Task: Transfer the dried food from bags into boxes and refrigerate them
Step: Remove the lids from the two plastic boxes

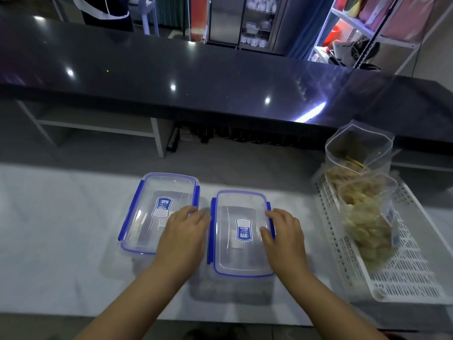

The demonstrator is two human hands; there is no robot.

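Clear plastic with blue trim makes up the two lidded boxes lying side by side on the pale marbled desk (61, 229). The left box (152, 209) sits a little farther away than the right box (237, 256), and only a narrow gap separates them. Both lids are on, each with a blue label on top. Both forearms reach in from the near edge, bare, angling toward each other. The left hand (183, 231) lies palm down over the near right corner of the left box, its fingers loosely extended and pointing far-right toward the gap; it rests there, grasping nothing. The right hand (285, 231) is at the right edge of the right box, palm down, with its fingers bent over the blue side clip (269, 209) and its thumb set on the lid, so it is grasping that edge of the box. Well apart to the right, a white perforated tray (404, 273) lies on the desk and holds two clear bags of pale dried food. The far bag (355, 163) stands upright with its mouth open, and the near bag (367, 229) leans toward the near end of the tray. Beyond the desk runs a glossy black bar top (220, 77).
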